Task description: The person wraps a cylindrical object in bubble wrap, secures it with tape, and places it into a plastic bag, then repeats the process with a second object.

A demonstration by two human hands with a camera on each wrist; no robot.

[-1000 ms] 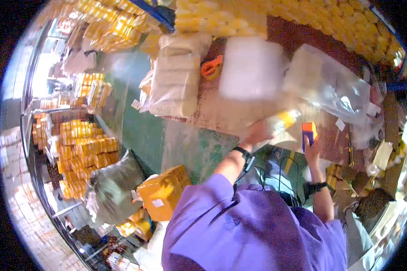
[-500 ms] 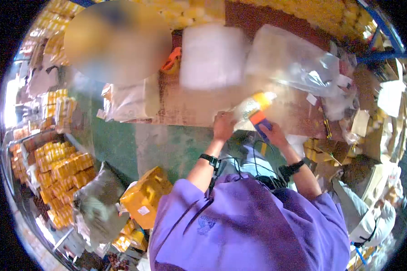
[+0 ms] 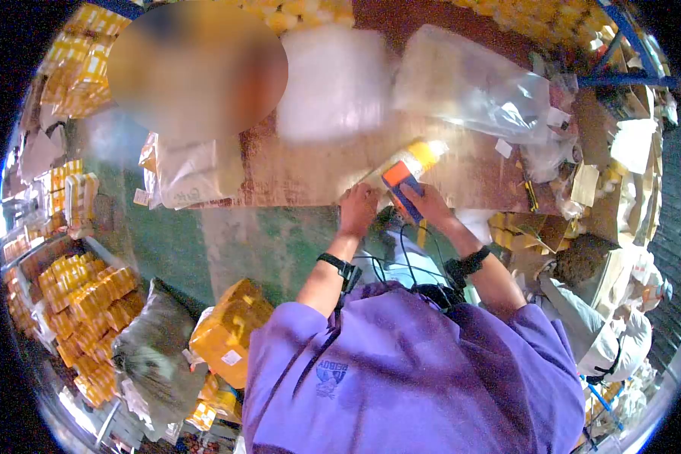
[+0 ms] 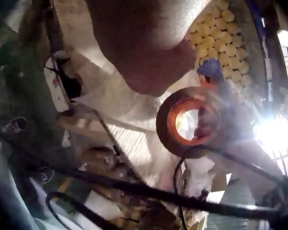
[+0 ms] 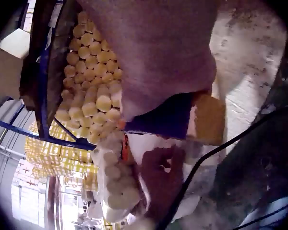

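In the head view my right hand [image 3: 431, 206] grips an orange and purple-blue tape dispenser [image 3: 402, 193] over the table's near edge. Its tape roll [image 4: 164, 122] appears as a ring with an orange core in the left wrist view. My left hand [image 3: 358, 210] holds the near end of a clear plastic-wrapped pack [image 3: 425, 153], whose far end is yellow. The dispenser overlaps the pack's middle. Curled fingers of the left hand show below the dispenser [image 5: 165, 117] in the right wrist view.
On the brown tabletop [image 3: 295, 170] lie a white stack [image 3: 333, 83], a clear plastic bag [image 3: 473, 83] and a beige parcel [image 3: 193, 170]. An orange-brown carton [image 3: 231, 333] and a grey sack [image 3: 159, 348] stand at left. Black cables [image 3: 401, 261] hang before the torso.
The right hand has brought the tape dispenser left, over the pack. The left hand has drawn back slightly with the pack, and the head view has shifted right.
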